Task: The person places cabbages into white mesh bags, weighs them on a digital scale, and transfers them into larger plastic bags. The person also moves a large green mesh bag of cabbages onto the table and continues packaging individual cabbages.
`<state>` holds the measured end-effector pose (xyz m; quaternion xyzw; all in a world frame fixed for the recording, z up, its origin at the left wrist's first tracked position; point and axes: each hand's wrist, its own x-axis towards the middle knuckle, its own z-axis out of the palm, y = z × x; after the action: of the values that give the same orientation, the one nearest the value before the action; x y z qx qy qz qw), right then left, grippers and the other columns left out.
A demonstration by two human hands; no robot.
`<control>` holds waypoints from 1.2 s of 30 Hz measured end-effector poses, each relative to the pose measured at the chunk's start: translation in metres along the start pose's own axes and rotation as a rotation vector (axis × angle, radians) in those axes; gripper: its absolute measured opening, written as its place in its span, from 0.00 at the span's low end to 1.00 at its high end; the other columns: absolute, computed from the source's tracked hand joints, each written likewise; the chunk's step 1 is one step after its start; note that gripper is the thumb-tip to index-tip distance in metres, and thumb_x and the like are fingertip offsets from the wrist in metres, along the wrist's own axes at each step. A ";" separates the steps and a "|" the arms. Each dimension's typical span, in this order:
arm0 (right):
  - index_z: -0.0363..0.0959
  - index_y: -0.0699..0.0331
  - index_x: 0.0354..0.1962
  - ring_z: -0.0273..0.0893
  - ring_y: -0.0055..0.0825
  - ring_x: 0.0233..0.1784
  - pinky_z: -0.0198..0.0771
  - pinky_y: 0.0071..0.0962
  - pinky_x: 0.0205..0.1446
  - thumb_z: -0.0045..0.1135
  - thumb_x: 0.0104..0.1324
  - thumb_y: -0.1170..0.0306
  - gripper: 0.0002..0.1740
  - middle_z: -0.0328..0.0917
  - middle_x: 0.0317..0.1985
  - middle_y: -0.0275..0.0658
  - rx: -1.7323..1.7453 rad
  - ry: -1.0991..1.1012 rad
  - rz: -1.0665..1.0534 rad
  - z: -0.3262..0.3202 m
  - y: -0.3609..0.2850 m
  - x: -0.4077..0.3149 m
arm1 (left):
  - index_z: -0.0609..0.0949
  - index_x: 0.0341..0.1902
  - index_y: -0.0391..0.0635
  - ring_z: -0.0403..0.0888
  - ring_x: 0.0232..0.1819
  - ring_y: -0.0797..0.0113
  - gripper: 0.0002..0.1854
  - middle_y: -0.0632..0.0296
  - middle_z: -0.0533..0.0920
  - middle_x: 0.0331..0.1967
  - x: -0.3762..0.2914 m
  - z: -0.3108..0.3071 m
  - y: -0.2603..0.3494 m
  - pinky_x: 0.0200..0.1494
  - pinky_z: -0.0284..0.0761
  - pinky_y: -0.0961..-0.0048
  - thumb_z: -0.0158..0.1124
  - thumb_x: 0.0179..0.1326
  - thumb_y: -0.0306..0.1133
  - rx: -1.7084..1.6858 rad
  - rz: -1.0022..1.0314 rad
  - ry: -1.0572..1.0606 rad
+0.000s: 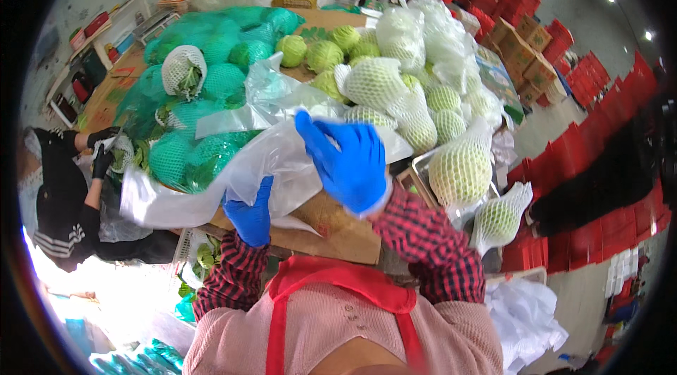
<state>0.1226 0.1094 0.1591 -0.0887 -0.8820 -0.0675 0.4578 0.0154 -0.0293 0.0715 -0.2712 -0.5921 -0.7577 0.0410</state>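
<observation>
My left hand, in a blue glove, grips the near edge of a clear plastic bag, its thumb on the outside and its other fingers partly hidden by the film. My right hand, also blue-gloved and slightly blurred, is over the bag's right part with its back toward me. Its thumb points away to the left; the fingertips are hidden, so a hold on the film cannot be told. Beneath the bag lies brown cardboard. Just beyond my right hand are cabbages in white foam nets.
Green mesh sacks of cabbages fill the left of the table. Bare cabbages sit mid-back. A netted cabbage rests on a metal tray at right, another nearer. At left, a person's black-gloved hands work. Red crates line the right.
</observation>
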 end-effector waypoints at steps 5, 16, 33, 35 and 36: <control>0.65 0.65 0.55 0.76 0.30 0.40 0.71 0.30 0.44 0.64 0.55 0.61 0.33 0.76 0.42 0.43 1.063 -0.376 0.720 0.045 -0.043 -0.104 | 0.73 0.52 0.36 0.78 0.37 0.66 0.20 0.56 0.80 0.37 -0.023 0.001 -0.068 0.43 0.74 0.72 0.58 0.61 0.37 0.349 -0.560 -0.391; 0.71 0.67 0.46 0.72 0.22 0.44 0.67 0.21 0.49 0.52 0.63 0.74 0.13 0.75 0.42 0.36 1.790 -0.312 1.446 0.067 -0.009 -0.195 | 0.75 0.49 0.41 0.75 0.38 0.75 0.19 0.65 0.77 0.40 -0.074 0.023 -0.087 0.42 0.72 0.81 0.53 0.65 0.45 -0.514 -0.858 -0.727; 0.71 0.66 0.41 0.72 0.27 0.35 0.70 0.28 0.44 0.42 0.66 0.68 0.13 0.75 0.34 0.35 2.091 0.144 1.622 0.077 0.059 -0.197 | 0.81 0.39 0.39 0.80 0.35 0.66 0.13 0.60 0.83 0.33 -0.047 -0.086 -0.142 0.41 0.76 0.70 0.50 0.61 0.33 -0.239 -0.509 -0.398; 0.68 0.60 0.30 0.63 0.19 0.22 0.62 0.22 0.29 0.38 0.67 0.67 0.11 0.65 0.21 0.28 1.834 0.087 1.455 0.061 0.080 -0.190 | 0.80 0.44 0.40 0.80 0.31 0.66 0.15 0.56 0.82 0.33 -0.047 -0.161 -0.183 0.37 0.76 0.72 0.47 0.61 0.34 -0.183 -0.768 -0.126; 0.66 0.58 0.27 0.61 0.18 0.20 0.60 0.21 0.26 0.39 0.67 0.67 0.11 0.62 0.19 0.27 1.740 0.219 1.494 0.054 0.083 -0.187 | 0.80 0.41 0.41 0.80 0.33 0.66 0.13 0.57 0.82 0.34 -0.052 -0.196 -0.203 0.36 0.76 0.71 0.49 0.59 0.32 -0.193 -0.747 -0.038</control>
<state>0.2034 0.1831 -0.0225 -0.2366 -0.3130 0.8447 0.3640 -0.0894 -0.1629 -0.1598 -0.0535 -0.5768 -0.7676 -0.2743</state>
